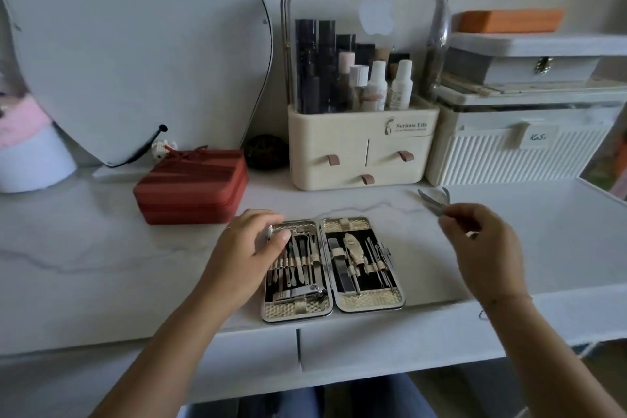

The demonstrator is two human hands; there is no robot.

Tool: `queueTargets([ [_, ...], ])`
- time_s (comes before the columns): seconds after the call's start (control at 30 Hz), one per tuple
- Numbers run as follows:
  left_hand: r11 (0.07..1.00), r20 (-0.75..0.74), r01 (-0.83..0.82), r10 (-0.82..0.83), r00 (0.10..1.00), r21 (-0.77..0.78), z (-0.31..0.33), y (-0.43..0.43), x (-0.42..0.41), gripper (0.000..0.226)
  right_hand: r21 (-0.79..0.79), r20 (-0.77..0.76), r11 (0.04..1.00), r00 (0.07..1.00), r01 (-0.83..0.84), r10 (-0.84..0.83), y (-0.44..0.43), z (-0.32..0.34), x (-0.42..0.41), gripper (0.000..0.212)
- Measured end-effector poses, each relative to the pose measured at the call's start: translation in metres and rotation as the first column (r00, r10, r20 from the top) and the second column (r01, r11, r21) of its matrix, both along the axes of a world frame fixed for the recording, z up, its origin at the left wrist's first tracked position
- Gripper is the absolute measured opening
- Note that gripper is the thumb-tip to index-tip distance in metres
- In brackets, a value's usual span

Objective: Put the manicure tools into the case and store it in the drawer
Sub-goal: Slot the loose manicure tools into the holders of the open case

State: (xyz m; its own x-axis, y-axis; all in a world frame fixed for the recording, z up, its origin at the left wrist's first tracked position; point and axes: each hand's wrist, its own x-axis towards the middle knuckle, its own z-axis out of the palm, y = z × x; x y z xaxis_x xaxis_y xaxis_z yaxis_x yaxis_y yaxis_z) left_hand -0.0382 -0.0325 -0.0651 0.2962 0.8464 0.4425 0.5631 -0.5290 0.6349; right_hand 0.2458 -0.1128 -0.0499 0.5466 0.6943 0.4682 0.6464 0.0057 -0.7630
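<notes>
The manicure case [369, 302] lies open flat near the front edge of the white table [101, 248], both halves filled with several metal tools in woven loops. My left hand [251, 248] rests on the case's left half, fingers straight over the top left corner. My right hand [481, 244] hovers to the right of the case and pinches a metal nipper [434, 202], whose jaws point up and away. Two closed drawer fronts [390, 348] sit under the table's front edge, below the case.
A red zipped box [193, 187] sits left of the case. Behind stand a cream cosmetics organiser [363, 153] with small drawers, a ribbed white box [515, 153] and stacked boxes at right. A large mirror [135, 44] leans at the back left.
</notes>
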Motion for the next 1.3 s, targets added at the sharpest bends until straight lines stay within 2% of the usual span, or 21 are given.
queueTargets([
  [0.07,0.998,0.040,0.064,-0.063,0.997,-0.015,0.013,-0.006,0.008,0.039,-0.022,-0.071,0.977,0.975,-0.211,0.209,0.000,0.011,-0.034,0.010],
  [0.17,0.965,0.199,0.199,-0.163,0.966,-0.173,0.035,-0.017,0.022,0.038,-0.057,-0.136,0.908,0.904,-0.416,0.405,0.006,0.026,-0.073,0.011],
  [0.3,0.928,0.475,0.253,-0.099,0.874,-0.272,0.042,-0.022,0.027,0.018,-0.031,-0.160,0.872,0.863,-0.489,0.479,0.010,0.030,-0.100,0.012],
  [0.37,0.921,0.531,0.260,-0.071,0.844,-0.290,0.039,-0.025,0.027,0.010,-0.012,-0.161,0.875,0.864,-0.484,0.476,0.010,0.027,-0.106,0.011],
  [0.43,0.905,0.564,0.277,-0.051,0.824,-0.324,0.034,-0.026,0.026,0.013,0.003,-0.141,0.886,0.877,-0.464,0.459,0.012,0.023,-0.110,0.011],
  [0.5,0.889,0.579,0.296,-0.044,0.814,-0.350,0.031,-0.026,0.026,0.017,0.014,-0.114,0.892,0.885,-0.452,0.451,0.016,0.020,-0.114,0.015],
  [0.67,0.914,0.505,0.252,-0.062,0.861,-0.317,0.032,-0.020,0.025,0.015,0.016,-0.006,0.903,0.903,-0.429,0.429,0.023,0.020,-0.119,0.022],
  [0.8,0.954,0.392,0.180,-0.075,0.917,-0.240,0.032,-0.015,0.026,0.008,-0.001,0.106,0.918,0.913,-0.396,0.394,0.029,0.018,-0.119,0.010],
  [1.0,0.968,0.403,0.127,-0.029,0.915,-0.218,0.030,-0.014,0.027,0.003,-0.016,0.156,0.923,0.911,-0.384,0.382,0.034,0.017,-0.121,0.007],
  [1.07,0.953,0.458,0.138,0.002,0.889,-0.270,0.034,-0.013,0.026,0.007,-0.008,0.098,0.917,0.912,-0.399,0.398,0.033,0.018,-0.122,0.008],
  [1.13,0.912,0.538,0.207,0.018,0.843,-0.355,0.038,-0.014,0.024,0.010,0.011,-0.099,0.879,0.874,-0.477,0.476,0.033,0.022,-0.119,0.006],
  [1.17,0.888,0.561,0.240,0.023,0.828,-0.391,0.039,-0.015,0.022,0.012,0.053,-0.251,0.836,0.803,-0.546,0.540,0.033,0.024,-0.116,0.004],
  [1.23,0.851,0.580,0.278,0.038,0.814,-0.446,0.040,-0.015,0.020,0.015,0.163,-0.494,0.740,0.596,-0.653,0.634,0.034,0.025,-0.110,0.012],
  [1.27,0.839,0.585,0.286,0.047,0.810,-0.464,0.041,-0.015,0.018,0.017,0.193,-0.549,0.702,0.517,-0.686,0.657,0.035,0.024,-0.108,0.019],
  [1.3,0.830,0.585,0.288,0.056,0.809,-0.477,0.042,-0.014,0.018,0.019,0.202,-0.566,0.672,0.476,-0.712,0.674,0.036,0.023,-0.107,0.023],
])
